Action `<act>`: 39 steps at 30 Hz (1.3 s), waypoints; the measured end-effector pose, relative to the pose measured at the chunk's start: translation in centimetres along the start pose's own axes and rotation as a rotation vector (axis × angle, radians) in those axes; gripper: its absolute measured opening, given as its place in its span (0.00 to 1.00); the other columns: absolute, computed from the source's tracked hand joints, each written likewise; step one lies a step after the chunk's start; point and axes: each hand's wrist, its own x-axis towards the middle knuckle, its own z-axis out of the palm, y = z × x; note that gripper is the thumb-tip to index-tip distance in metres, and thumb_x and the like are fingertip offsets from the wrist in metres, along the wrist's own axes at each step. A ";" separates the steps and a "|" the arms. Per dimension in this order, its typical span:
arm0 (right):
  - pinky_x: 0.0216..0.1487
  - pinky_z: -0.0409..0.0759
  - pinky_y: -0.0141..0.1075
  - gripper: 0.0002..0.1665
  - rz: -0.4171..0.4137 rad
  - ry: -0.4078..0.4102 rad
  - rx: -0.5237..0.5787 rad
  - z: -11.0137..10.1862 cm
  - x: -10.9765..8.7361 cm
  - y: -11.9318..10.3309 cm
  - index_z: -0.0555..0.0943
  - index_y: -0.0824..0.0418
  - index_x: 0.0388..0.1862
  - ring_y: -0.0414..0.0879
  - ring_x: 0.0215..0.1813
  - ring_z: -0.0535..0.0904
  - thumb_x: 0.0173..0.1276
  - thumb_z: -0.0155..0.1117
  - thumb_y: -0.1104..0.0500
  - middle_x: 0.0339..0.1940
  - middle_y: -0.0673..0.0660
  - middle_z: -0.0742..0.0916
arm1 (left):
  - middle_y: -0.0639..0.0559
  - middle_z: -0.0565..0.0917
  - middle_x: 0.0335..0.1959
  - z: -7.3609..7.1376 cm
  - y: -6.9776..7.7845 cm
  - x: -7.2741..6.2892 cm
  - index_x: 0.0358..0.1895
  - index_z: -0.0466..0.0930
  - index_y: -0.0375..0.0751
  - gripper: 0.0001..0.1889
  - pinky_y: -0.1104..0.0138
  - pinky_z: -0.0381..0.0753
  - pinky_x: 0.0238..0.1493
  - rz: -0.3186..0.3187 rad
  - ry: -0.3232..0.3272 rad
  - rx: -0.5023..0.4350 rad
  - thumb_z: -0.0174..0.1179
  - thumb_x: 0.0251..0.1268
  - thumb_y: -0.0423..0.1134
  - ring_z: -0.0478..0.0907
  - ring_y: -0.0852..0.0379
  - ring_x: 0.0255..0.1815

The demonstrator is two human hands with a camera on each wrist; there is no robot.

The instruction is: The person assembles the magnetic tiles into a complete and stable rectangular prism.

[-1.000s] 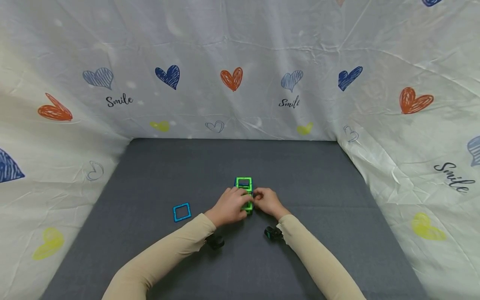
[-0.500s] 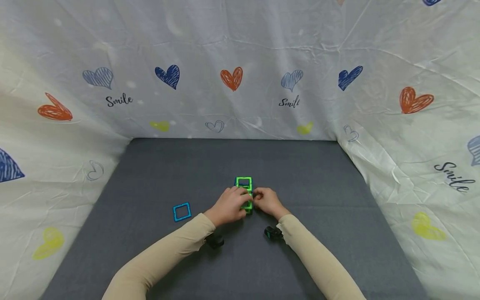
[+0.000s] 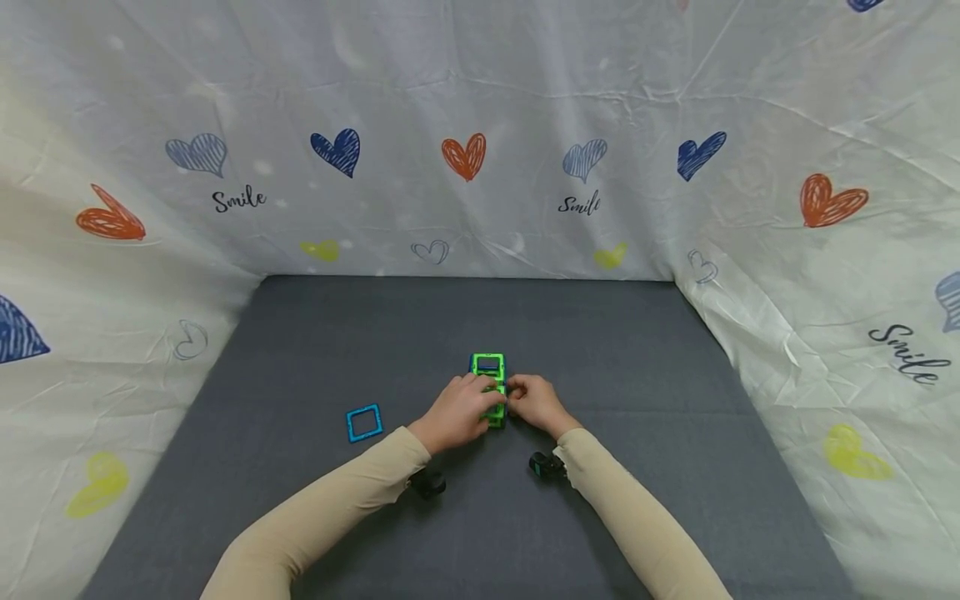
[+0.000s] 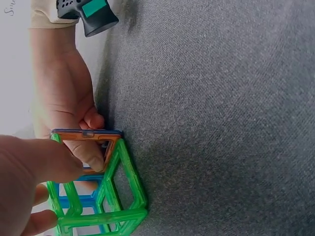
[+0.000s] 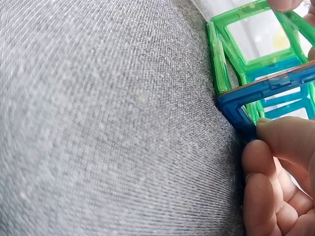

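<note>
A box-like structure of green and blue magnetic tiles (image 3: 488,357) stands on the grey cloth, seen up close in the left wrist view as green frames (image 4: 132,169). My left hand (image 3: 461,410) lies over it from the left, fingers and thumb holding it. On its right side, my right hand (image 3: 536,406) pinches a square tile between thumb and forefinger. That tile looks blue (image 5: 275,86) in the right wrist view, and its other face looks orange (image 4: 74,135) in the left wrist view. It stands against the green frames. The hands hide part of the structure.
A loose light-blue square tile (image 3: 349,427) lies flat on the grey cloth (image 3: 615,350), left of the left hand. Black cameras (image 3: 429,483) hang below both wrists. White fabric with hearts (image 3: 405,208) closes off the back and sides.
</note>
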 end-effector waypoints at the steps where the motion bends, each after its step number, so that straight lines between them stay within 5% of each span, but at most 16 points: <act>1: 0.33 0.76 0.33 0.14 -0.003 0.001 0.001 0.0 0.0 0.0 0.86 0.64 0.49 0.41 0.26 0.77 0.66 0.63 0.67 0.27 0.53 0.86 | 0.48 0.83 0.57 0.0 0.0 0.0 0.54 0.87 0.50 0.18 0.58 0.79 0.44 0.000 -0.004 0.007 0.71 0.60 0.35 0.79 0.49 0.53; 20: 0.31 0.75 0.32 0.14 -0.006 0.004 0.012 0.2 0.0 0.1 0.87 0.61 0.46 0.41 0.27 0.77 0.62 0.63 0.68 0.28 0.53 0.86 | 0.49 0.82 0.48 -0.3 -0.5 1.0 0.52 0.85 0.51 0.20 0.57 0.80 0.42 0.050 -0.027 0.025 0.73 0.54 0.38 0.77 0.50 0.44; 32: 0.31 0.76 0.32 0.14 -0.031 0.019 -0.006 0.1 0.4 0.3 0.87 0.64 0.46 0.40 0.26 0.77 0.61 0.64 0.69 0.26 0.54 0.86 | 0.52 0.87 0.40 0.2 -0.2 -0.6 0.47 0.87 0.49 0.13 0.63 0.72 0.32 0.066 0.080 0.071 0.70 0.58 0.35 0.77 0.53 0.36; 39: 0.31 0.77 0.33 0.14 -0.037 0.021 -0.009 0.1 0.3 0.4 0.87 0.65 0.46 0.40 0.25 0.77 0.60 0.64 0.69 0.27 0.54 0.87 | 0.54 0.90 0.40 1.0 -0.1 -1.0 0.48 0.89 0.51 0.12 0.64 0.68 0.33 0.031 0.069 0.077 0.69 0.61 0.34 0.75 0.54 0.35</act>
